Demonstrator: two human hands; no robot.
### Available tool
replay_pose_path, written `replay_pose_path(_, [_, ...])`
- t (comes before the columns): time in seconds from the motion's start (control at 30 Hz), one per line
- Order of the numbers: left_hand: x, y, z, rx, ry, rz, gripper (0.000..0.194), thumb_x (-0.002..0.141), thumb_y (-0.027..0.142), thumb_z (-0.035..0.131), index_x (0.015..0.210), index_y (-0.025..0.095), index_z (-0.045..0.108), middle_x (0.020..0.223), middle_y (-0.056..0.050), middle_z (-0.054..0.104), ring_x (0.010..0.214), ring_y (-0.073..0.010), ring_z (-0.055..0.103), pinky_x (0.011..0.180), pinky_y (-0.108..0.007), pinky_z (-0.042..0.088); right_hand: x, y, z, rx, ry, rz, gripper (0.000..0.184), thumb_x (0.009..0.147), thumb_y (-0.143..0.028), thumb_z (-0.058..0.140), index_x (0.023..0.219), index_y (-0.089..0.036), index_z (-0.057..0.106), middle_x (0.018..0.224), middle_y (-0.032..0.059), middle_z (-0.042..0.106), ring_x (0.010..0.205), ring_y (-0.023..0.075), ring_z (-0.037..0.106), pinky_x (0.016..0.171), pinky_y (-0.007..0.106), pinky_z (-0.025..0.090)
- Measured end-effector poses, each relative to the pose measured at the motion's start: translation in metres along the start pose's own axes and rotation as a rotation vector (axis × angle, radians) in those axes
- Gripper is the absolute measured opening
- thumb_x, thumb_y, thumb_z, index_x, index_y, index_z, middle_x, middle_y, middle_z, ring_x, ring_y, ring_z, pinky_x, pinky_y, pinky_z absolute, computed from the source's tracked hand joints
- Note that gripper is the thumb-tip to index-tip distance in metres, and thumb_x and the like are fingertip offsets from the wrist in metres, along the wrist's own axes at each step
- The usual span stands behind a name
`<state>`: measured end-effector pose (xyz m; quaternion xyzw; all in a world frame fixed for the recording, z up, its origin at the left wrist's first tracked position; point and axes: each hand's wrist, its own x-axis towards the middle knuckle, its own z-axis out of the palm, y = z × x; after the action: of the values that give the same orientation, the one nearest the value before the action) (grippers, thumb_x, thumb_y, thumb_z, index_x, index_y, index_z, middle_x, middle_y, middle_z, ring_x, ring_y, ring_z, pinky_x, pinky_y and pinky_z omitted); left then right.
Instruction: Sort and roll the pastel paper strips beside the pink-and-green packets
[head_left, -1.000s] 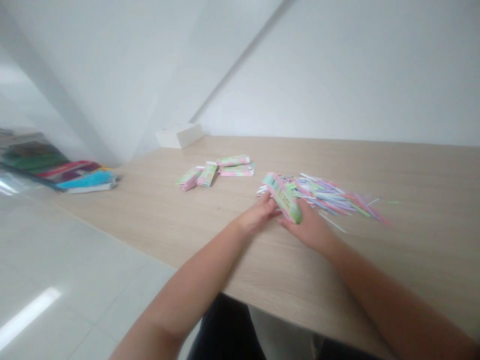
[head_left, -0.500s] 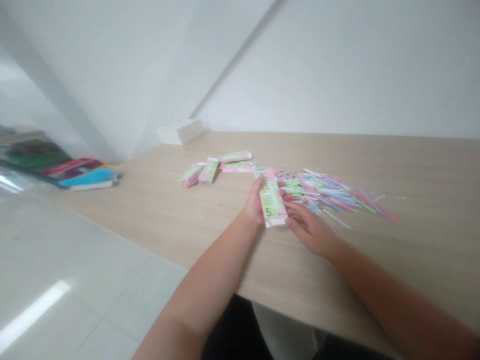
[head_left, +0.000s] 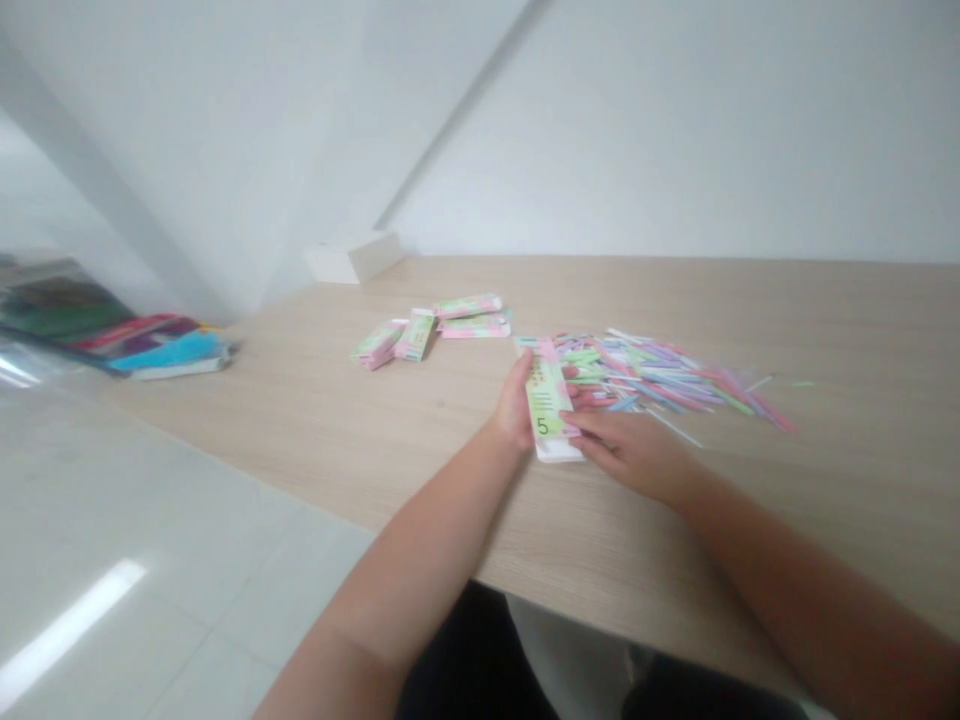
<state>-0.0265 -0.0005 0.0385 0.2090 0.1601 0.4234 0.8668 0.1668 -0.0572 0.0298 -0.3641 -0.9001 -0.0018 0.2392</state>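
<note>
Left hand (head_left: 516, 408) curled round pink-green box (head_left: 545, 388), right hand (head_left: 641, 450) pinching its near corner; squeezing hard could crease the probably thin card.

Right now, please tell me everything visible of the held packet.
The packet, long, green and pink, looks like card, with a 5 by its white near end. It points away, left of the sticks. The left hand grips its left side; the right hand touches its right edge. Whether it is open is unclear.
</note>
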Motion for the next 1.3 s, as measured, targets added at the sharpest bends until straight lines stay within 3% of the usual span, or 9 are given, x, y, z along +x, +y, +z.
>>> replay_pose_path(0.1, [0.003,-0.003,0.000,-0.034,0.008,0.010,0.066,0.096,0.068,0.042,0.106,0.008,0.067,0.072,-0.012,0.067,0.074,-0.0279,0.071,0.074,-0.041,0.058,0.002,-0.001,0.002,-0.070,0.120,-0.008,0.033,0.104,-0.033,0.053,0.130,-0.021,0.071,0.111,0.0113,0.077,0.101,0.0290,0.073,0.085,0.045,0.059])
replay_pose_path(0.2, [0.005,-0.005,0.001,-0.040,0.031,0.023,0.065,0.095,0.069,0.044,0.103,0.009,0.067,0.071,-0.011,0.066,0.071,-0.0270,0.070,0.073,-0.040,0.058,0.003,0.000,0.002,-0.145,0.189,-0.103,0.029,0.101,-0.035,0.059,0.123,-0.022,0.074,0.103,0.0124,0.073,0.099,0.0303,0.069,0.085,0.047,0.057])
replay_pose_path(0.4, [0.007,-0.012,0.004,0.092,0.059,0.075,0.063,0.098,0.068,0.040,0.095,0.011,0.067,0.069,-0.010,0.066,0.064,-0.0223,0.067,0.067,-0.034,0.054,0.004,-0.004,0.000,-0.104,0.191,-0.179,0.040,0.094,-0.049,0.070,0.120,-0.020,0.069,0.110,0.0146,0.068,0.106,0.0329,0.065,0.089,0.049,0.056])
replay_pose_path(0.57, [0.011,-0.017,0.003,0.151,0.089,0.121,0.061,0.095,0.068,0.048,0.093,0.010,0.068,0.069,-0.010,0.067,0.063,-0.0206,0.066,0.069,-0.032,0.053,0.006,-0.009,0.001,-0.193,0.159,-0.185,0.020,0.101,-0.037,0.062,0.109,-0.020,0.069,0.101,0.0112,0.070,0.102,0.0301,0.066,0.088,0.046,0.056])
replay_pose_path(0.73, [0.010,-0.017,0.005,0.115,0.086,0.090,0.062,0.094,0.069,0.049,0.089,0.011,0.067,0.068,-0.010,0.065,0.062,-0.0211,0.065,0.068,-0.032,0.053,0.004,-0.008,0.001,-0.181,0.186,-0.161,0.020,0.100,-0.037,0.063,0.110,-0.019,0.067,0.104,0.0131,0.070,0.106,0.0320,0.067,0.092,0.048,0.056])
replay_pose_path(0.97, [0.004,-0.010,0.008,-0.048,0.119,0.086,0.061,0.094,0.069,0.046,0.093,0.012,0.065,0.068,-0.009,0.062,0.067,-0.0239,0.067,0.070,-0.036,0.056,0.001,-0.004,-0.002,0.022,0.198,-0.178,0.039,0.095,-0.036,0.067,0.128,-0.019,0.055,0.125,0.0176,0.065,0.125,0.0353,0.060,0.103,0.054,0.052])
replay_pose_path(1.03, [0.003,-0.008,0.009,-0.110,0.137,0.106,0.061,0.093,0.071,0.047,0.096,0.012,0.065,0.068,-0.008,0.061,0.070,-0.0258,0.068,0.071,-0.039,0.057,0.000,-0.001,0.000,0.032,0.273,-0.185,0.038,0.092,-0.034,0.070,0.124,-0.020,0.055,0.123,0.0171,0.065,0.121,0.0348,0.062,0.101,0.054,0.053])
replay_pose_path(1.17, [0.004,-0.007,0.008,-0.157,0.165,0.164,0.063,0.093,0.072,0.046,0.098,0.012,0.063,0.070,-0.007,0.059,0.074,-0.0265,0.069,0.074,-0.040,0.059,0.000,0.002,0.004,-0.059,0.405,-0.194,0.019,0.091,-0.024,0.072,0.106,-0.025,0.061,0.106,0.0099,0.068,0.103,0.0285,0.066,0.089,0.046,0.057])
replay_pose_path(1.3, [0.007,-0.007,0.004,-0.168,0.213,0.213,0.062,0.092,0.074,0.046,0.099,0.014,0.061,0.074,-0.007,0.058,0.078,-0.0264,0.069,0.075,-0.040,0.059,0.002,-0.002,0.003,-0.109,0.396,-0.191,0.012,0.094,-0.020,0.067,0.104,-0.027,0.068,0.100,0.0070,0.069,0.095,0.0258,0.066,0.083,0.044,0.056])
